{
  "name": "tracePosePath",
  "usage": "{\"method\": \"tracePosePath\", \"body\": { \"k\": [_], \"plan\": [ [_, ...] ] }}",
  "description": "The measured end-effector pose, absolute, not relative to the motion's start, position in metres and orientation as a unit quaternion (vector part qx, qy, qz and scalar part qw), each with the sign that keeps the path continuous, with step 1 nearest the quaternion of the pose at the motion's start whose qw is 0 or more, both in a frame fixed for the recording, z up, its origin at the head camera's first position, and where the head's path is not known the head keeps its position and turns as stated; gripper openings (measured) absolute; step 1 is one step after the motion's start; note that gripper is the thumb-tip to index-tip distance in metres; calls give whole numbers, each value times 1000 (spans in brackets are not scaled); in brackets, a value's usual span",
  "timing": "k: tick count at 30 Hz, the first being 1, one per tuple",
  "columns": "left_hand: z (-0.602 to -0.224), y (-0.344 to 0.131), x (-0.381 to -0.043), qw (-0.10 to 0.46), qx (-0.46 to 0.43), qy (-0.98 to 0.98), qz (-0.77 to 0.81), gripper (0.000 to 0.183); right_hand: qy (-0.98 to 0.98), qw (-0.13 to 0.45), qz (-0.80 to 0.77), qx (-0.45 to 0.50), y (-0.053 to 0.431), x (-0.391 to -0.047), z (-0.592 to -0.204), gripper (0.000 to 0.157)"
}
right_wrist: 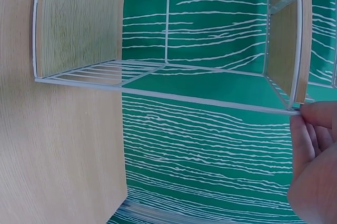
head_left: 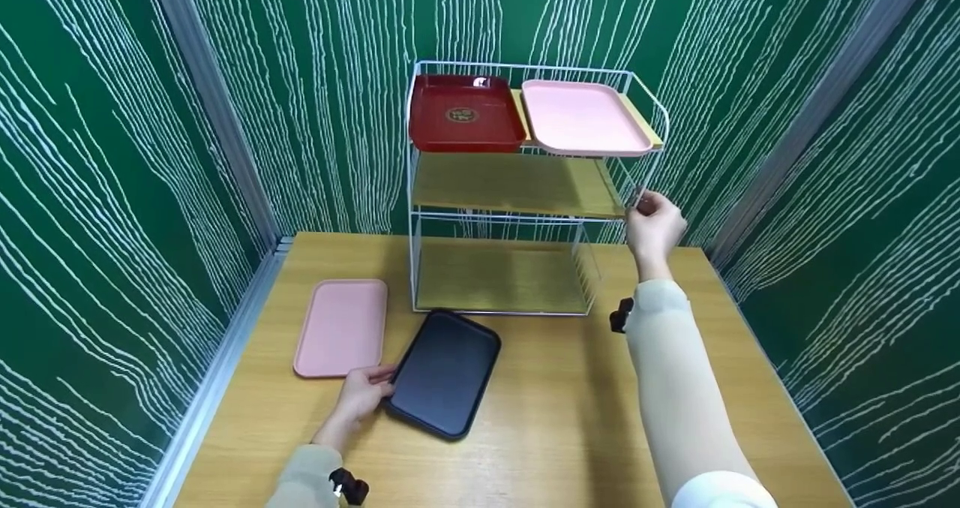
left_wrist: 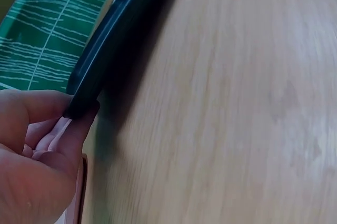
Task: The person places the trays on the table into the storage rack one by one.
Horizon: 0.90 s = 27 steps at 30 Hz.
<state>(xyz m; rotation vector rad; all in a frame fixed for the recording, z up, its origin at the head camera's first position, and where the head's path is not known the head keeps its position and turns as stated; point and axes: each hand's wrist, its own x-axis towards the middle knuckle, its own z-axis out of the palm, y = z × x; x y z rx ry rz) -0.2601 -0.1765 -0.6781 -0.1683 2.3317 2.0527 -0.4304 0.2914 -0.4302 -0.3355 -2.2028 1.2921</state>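
Holding the black tray (head_left: 446, 373) level is advised: in front of the rack (head_left: 502, 279), it is pinched at one edge by the left hand (head_left: 361, 395); the middle shelf (head_left: 510, 185), pinched at its right front corner by the right hand (head_left: 655, 226), should be steadied.

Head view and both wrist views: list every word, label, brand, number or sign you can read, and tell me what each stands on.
Readable text: none in any of the three views.
Round gold emblem on the dark red tray: character-like marks, too small and blurred to read.
Black tray, wire rack, upper pink tray, lower pink tray: no lettering visible.
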Motion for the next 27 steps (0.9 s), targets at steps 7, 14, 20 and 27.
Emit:
{"method": "tracePosePath", "body": {
  "k": [7,14,20,27],
  "plan": [
    [-675,-177,-261,13,-49,737,674,47,-820,282,481,-131,291,-431,-430,29],
    [-673,-173,-259,34,-27,728,684,49,-826,297,461,-128,290,-432,-431,27],
    [-664,-168,-260,32,-37,712,700,48,-824,291,469,-126,290,-431,-431,28],
    [-659,-167,-264,32,-35,706,706,50,-818,282,486,-125,290,-432,-432,31]
  ]
}}
